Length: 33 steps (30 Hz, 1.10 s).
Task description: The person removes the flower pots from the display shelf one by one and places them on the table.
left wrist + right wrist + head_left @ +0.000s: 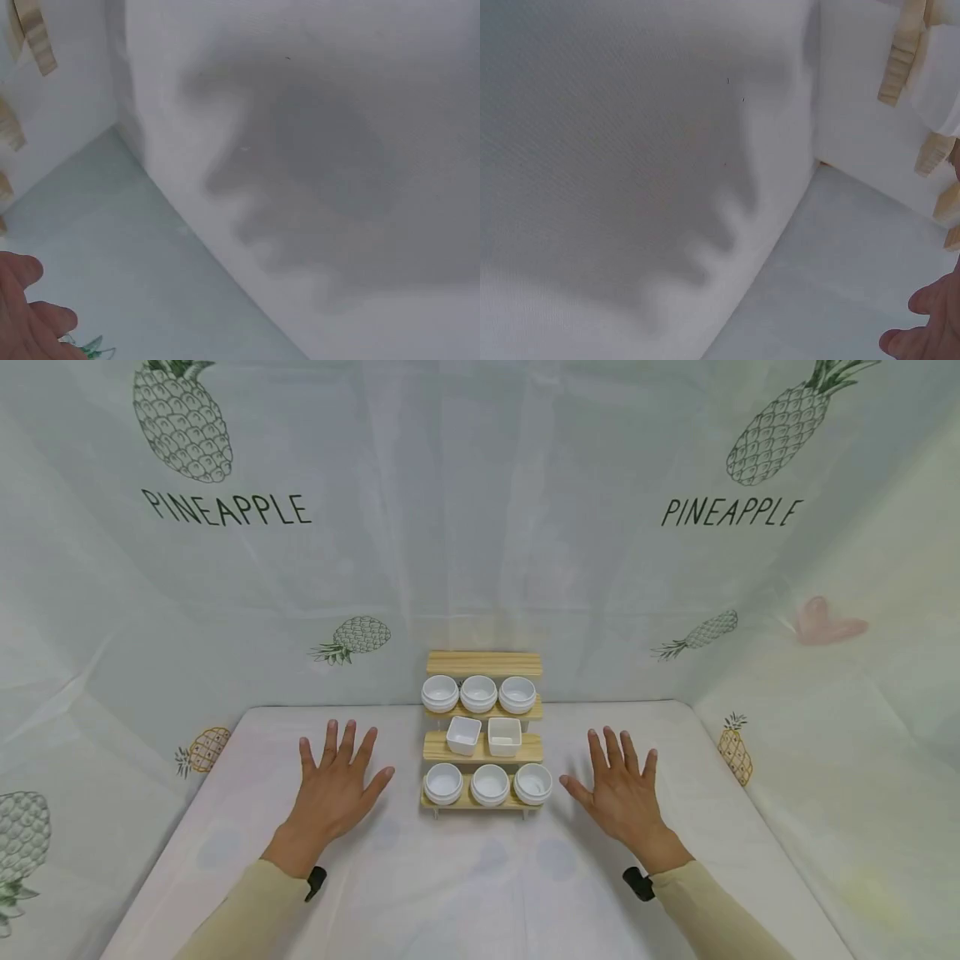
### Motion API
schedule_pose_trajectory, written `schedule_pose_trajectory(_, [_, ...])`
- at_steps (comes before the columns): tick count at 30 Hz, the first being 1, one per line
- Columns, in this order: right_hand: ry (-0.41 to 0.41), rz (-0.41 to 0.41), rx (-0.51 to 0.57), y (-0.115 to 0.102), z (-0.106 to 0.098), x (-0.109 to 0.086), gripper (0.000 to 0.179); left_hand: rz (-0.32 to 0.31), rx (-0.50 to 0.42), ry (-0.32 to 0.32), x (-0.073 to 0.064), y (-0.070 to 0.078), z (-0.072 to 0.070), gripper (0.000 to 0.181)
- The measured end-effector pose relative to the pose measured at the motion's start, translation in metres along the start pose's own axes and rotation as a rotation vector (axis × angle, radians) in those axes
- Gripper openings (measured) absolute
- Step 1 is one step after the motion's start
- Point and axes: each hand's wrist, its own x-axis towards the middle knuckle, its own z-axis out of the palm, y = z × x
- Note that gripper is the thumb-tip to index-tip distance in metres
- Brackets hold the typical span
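In the head view a tiered wooden stand holds small white dishes. Three round white bowls line the lowest step, two square white dishes sit on the step above, and three more round bowls stand higher; the top step carries nothing. My left hand is spread with fingers straight, left of the stand and apart from it. To the right, my right hand is likewise spread, holding nothing, its thumb near the lowest right bowl. Both hands cast shadows on the table in the wrist views.
A white cloth covers the table. Behind it hangs a pale curtain printed with pineapples, and similar cloth walls the left and right sides. Each wrist bears a small black device. The stand is close to the back edge.
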Motion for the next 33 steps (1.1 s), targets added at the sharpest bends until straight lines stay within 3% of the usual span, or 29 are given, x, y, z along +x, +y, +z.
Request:
schedule_pose_trajectory(15, [0.189, -0.173, 0.056, -0.017, -0.004, -0.002, 0.082, 0.121, -0.029, -0.02, 0.044, 0.03, 0.007, 0.067])
schedule_pose_trajectory(24, [0.205, -0.251, 0.094, -0.034, -0.004, -0.003, 0.073, 0.174, -0.035, -0.084, 0.069, 0.045, 0.013, 0.066])
schedule_pose_trajectory(33, [0.186, -0.304, 0.083, -0.044, -0.003, -0.004, 0.069, 0.201, -0.034, -0.155, 0.077, 0.051, 0.02, 0.067])
